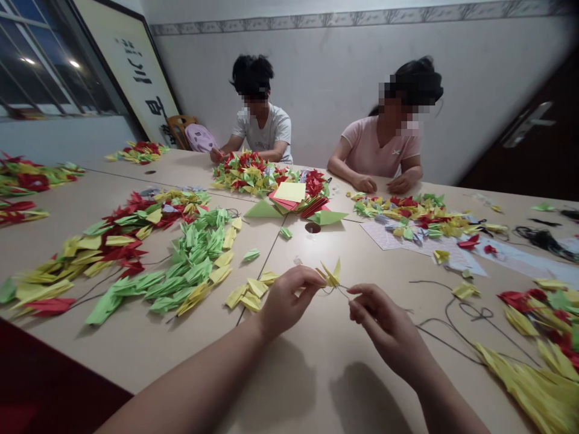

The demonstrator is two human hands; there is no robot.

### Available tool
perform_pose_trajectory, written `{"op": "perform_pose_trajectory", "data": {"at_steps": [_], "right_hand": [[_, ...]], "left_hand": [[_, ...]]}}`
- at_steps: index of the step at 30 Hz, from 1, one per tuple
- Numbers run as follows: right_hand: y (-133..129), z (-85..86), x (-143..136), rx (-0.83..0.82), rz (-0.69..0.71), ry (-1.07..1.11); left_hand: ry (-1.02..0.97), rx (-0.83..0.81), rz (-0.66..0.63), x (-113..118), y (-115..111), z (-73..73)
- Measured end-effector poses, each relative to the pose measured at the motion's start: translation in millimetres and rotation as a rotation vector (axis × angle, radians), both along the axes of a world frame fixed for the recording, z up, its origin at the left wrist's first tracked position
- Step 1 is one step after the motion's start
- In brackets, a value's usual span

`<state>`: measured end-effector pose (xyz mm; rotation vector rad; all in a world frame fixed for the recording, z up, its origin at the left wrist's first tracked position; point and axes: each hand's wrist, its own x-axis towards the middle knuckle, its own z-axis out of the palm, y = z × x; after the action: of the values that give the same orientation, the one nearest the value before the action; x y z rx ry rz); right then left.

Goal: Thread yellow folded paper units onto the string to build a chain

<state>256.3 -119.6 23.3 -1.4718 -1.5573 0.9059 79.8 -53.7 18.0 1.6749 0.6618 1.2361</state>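
My left hand (288, 299) pinches a yellow folded paper crane (333, 275) between thumb and fingertips, just above the table. A thin dark cord (342, 290) runs from the crane to the closed fingertips of my right hand (384, 322). Whether the cord passes through the paper is too small to tell. Left of my left hand lie several yellow folded pieces (253, 293). Farther left stretches a thick row of green folded cranes (194, 259) with yellow ones along its edge. A loose dark cord (446, 328) curls on the table beside my right forearm.
Across the table (312, 367) sit two people, one in a white shirt (277, 126), one in pink (373, 141). A mixed heap of cranes (246, 172) and square paper sheets (290, 192) lie mid-table. Yellow cranes (529, 386) are strung at lower right. A round hole (312, 228) pierces the tabletop.
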Motion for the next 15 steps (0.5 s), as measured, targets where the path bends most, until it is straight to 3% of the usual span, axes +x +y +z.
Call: {"op": "perform_pose_trajectory", "data": {"at_steps": [3, 10, 15], "right_hand": [[4, -2.6, 1, -0.013, 0.015, 0.037], [8, -10.1, -3, 0.04, 0.023, 0.249], [5, -7.8, -16, 0.106, -0.075, 0.408]], "left_hand": [[0.04, 0.104, 0.011, -2, -2, 3.7], [0.042, 0.098, -0.075, -2, -4, 4.7], [0.06, 0.066, -0.156, 0, -5, 5.0]]}}
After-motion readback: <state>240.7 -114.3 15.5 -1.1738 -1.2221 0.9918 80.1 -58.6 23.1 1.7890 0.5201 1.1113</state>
